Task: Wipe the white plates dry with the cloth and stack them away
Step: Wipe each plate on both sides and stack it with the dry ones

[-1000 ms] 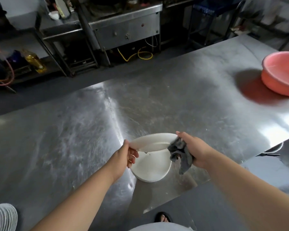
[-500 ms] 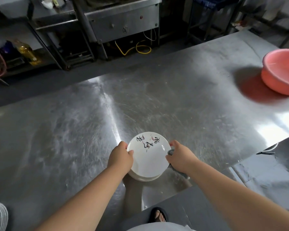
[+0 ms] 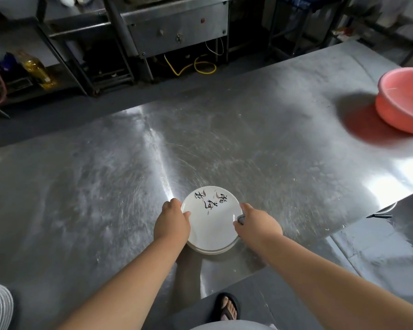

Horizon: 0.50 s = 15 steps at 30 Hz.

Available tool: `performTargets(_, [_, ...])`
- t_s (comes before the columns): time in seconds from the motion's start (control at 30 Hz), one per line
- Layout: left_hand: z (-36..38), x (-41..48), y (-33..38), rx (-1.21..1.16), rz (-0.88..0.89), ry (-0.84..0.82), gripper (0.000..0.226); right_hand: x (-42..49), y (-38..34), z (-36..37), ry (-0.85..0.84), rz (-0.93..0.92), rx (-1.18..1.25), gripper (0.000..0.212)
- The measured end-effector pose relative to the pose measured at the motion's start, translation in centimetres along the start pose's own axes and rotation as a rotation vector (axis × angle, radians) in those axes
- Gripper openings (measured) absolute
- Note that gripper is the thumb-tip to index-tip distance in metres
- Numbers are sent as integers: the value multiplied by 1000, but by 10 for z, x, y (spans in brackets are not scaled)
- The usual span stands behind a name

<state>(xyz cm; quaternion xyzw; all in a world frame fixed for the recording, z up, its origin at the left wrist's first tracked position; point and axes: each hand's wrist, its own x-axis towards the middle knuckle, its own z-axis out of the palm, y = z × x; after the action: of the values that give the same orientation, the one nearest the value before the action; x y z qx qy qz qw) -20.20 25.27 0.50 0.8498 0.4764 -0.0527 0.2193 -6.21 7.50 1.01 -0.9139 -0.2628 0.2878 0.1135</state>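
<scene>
Top plate [image 3: 210,222] face up on small stack [image 3: 211,250], near front edge of bench [image 3: 105,186]. Left hand [image 3: 173,222] curled round left rim, thumb on top. Right hand [image 3: 258,225] at right rim, grey cloth [image 3: 240,219] bunched under fingers. Pink basin [image 3: 405,101] far right, well apart. Step: likely seating wiped plate on stack. Next: release both rims, keep cloth, fetch next plate.

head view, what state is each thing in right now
top plate, painted face up, lying on the stack, held at both sides
stack of plates, flat on the table, only rims showing
cloth, bunched in the right hand against the plate's rim
left hand, grips the plate's left rim
right hand, grips the cloth
pink basin, upright on the table, far right
</scene>
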Motion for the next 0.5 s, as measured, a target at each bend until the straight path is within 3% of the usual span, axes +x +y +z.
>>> performTargets(0.23, [-27,-7,-38,-106,12,1,35,-12,-33,-22,132,-48,-171,33])
performTargets(0.37, [-67,-21,-101,-121,-45,81,30,-19,-101,-12,99,-216,-174,42])
performTargets(0.5, [-119,-48,-197,-96,-171,165,28,-40,-198,17,-1,-357,-128,27])
